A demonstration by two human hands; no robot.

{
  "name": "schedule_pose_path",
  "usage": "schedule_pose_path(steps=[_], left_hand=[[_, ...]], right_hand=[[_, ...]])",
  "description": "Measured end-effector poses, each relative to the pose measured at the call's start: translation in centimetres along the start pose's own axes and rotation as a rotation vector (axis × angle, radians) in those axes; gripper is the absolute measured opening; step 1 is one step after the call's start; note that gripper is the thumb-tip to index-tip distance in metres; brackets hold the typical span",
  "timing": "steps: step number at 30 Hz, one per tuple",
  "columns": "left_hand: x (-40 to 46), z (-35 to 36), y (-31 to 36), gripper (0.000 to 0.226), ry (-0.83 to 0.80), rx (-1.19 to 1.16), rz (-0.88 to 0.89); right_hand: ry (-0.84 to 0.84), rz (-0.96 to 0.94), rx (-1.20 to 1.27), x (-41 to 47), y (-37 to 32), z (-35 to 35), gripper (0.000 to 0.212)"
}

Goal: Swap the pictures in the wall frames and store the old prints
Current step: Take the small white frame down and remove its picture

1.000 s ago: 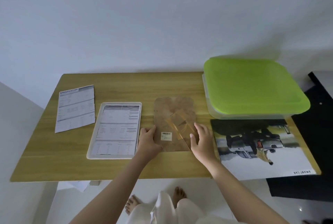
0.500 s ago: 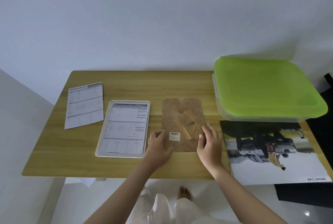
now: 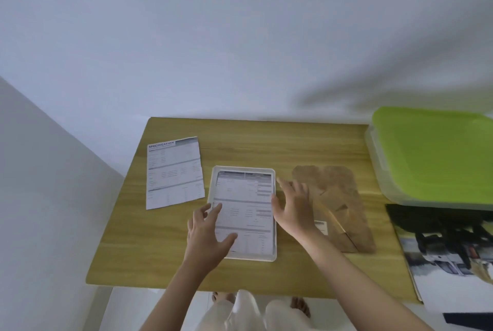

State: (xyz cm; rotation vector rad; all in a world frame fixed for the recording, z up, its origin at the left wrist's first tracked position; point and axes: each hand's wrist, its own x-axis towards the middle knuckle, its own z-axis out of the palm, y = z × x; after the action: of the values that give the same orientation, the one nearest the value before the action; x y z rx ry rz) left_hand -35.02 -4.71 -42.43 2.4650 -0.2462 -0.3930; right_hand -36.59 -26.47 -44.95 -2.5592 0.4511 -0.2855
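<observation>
Both hands (image 3: 208, 234) (image 3: 293, 208) shifted off backing board (image 3: 344, 213), open, flanking white frame (image 3: 244, 257).

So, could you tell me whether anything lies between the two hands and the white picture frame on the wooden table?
Nothing visible does. The left hand is over the lower left edge of the white picture frame and the right hand is at its right edge. The brown backing board lies apart, to the right.
</observation>
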Motion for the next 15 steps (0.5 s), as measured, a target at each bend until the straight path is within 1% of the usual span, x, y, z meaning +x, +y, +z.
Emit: schedule_pose_path(steps=[3, 6, 8, 11, 15], left_hand=[[1.0, -1.2, -2.3, 0.089, -0.122, 0.019, 0.008], [2.0, -1.9, -3.9, 0.096, -0.276, 0.090, 0.070], [2.5, -2.1, -4.7, 0.099, -0.314, 0.124, 0.098], [3.0, -2.2, -5.3, 0.100, -0.313, 0.117, 0.123], [3.2, -2.2, -5.8, 0.100, -0.300, 0.116, 0.167]], right_hand=[[-0.221, 0.027, -0.136, 1.7, -0.6, 0.6, 0.061], [-0.348, 0.053, -0.218, 2.7, -1.0, 0.8, 0.076], [-0.374, 0.069, -0.217, 2.9, -1.2, 1.0, 0.080], [-0.376, 0.100, -0.220, 3.0, -1.5, 1.2, 0.081], [-0.371, 0.136, -0.204, 3.0, -2.4, 1.1, 0.076]])
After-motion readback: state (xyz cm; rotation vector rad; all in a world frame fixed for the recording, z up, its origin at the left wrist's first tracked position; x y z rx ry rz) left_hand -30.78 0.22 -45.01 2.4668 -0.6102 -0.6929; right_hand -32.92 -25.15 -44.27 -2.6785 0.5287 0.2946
